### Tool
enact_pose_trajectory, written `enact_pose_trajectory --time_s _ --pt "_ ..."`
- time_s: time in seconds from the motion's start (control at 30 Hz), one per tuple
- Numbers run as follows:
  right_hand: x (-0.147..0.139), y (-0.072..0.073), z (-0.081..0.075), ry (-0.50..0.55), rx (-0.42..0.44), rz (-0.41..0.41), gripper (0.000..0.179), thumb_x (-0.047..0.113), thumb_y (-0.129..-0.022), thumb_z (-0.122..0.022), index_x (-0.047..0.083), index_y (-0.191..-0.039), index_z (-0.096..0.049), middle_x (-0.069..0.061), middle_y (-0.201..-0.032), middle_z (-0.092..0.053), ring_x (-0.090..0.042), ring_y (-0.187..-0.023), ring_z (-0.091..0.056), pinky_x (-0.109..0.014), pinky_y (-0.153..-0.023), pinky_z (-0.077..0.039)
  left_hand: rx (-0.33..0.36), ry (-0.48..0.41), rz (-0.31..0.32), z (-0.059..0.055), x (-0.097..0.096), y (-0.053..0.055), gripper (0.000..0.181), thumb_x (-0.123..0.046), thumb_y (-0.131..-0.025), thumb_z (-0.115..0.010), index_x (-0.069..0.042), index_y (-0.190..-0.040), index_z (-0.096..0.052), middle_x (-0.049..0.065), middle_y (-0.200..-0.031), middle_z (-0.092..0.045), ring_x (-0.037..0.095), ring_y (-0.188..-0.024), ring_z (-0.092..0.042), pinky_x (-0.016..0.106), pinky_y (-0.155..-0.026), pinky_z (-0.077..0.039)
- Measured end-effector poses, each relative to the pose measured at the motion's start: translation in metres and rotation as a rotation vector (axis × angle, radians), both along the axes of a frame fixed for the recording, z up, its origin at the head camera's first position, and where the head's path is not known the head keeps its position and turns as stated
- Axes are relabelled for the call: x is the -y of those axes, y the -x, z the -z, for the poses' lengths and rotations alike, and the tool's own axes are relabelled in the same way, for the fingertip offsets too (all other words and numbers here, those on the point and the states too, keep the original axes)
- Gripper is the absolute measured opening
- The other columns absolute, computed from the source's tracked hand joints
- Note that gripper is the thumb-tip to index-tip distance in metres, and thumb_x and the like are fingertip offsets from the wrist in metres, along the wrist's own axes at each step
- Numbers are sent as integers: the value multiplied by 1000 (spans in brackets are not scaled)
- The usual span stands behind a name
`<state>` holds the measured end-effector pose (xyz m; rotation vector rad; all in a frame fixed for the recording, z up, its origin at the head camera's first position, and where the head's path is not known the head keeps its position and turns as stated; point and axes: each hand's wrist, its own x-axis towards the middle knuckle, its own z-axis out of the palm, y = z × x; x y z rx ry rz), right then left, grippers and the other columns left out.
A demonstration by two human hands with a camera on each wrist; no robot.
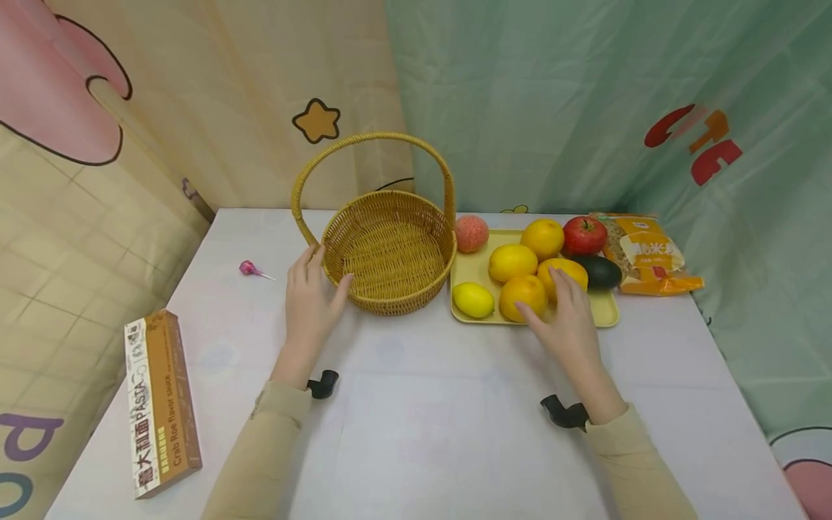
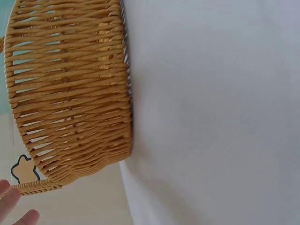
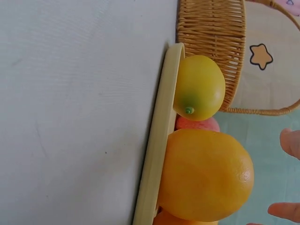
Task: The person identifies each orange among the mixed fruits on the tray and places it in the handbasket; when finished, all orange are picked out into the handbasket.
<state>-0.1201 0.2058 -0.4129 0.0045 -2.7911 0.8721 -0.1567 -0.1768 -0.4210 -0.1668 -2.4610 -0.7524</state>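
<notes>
Basket (image 1: pixel 390 305): mid back edge of table (image 1: pixel 416 440), upright on flat base, prob. for steadiness. L hand (image 1: pixel 305 307): at basket's L rim; thumb & fingers apart, spread suits rim; contact can't tell. Tray (image 1: pixel 607 313): R of basket, nr back edge; raised rim prob. stops fruit rolling. R hand (image 1: pixel 572 332): above orange (image 1: pixel 518 291) at tray's front edge; thumb & fingers apart, nothing clamped, spread suits round fruit. Pasta box (image 1: pixel 165 404): lying nr L edge.
</notes>
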Motion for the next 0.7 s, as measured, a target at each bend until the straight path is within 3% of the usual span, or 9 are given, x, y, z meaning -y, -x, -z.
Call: enact_pose_trajectory --time_s 0.13,0.4,0.53,0.7 --pt "0 -2 5 45 28 42 79 39 -91 -69 -4 -147 -33 -29 -146 -37 -45 -133 -35 -61 -113 -34 58 -115 -25 6 -3 -2 61 -27 -95 -65 7 -140 -42 27 -137 -45 41 -127 -43 52 -108 -42" --pt "2 1 14 150 148 97 82 36 -92 -69 -7 -148 -28 -31 -145 -35 -44 -133 -35 -58 -116 -32 339 -450 -89 15 -12 1 62 -30 -99 -58 4 -143 -31 24 -138 -40 35 -116 -53 44 -88 -53" --pt "4 4 18 177 199 110 86 38 -91 -69 -6 -150 -24 -30 -148 -32 -43 -134 -34 -58 -117 -31 436 -591 -107 20 -13 5 61 -28 -101 -54 3 -146 -26 24 -141 -39 36 -118 -53 44 -93 -53" --pt "7 6 22 212 208 132 88 39 -90 -70 -5 -150 -24 -30 -148 -30 -43 -133 -35 -57 -117 -32 482 -687 -106 22 -13 8 57 -27 -103 -51 2 -146 -26 24 -144 -38 36 -123 -50 44 -99 -51"
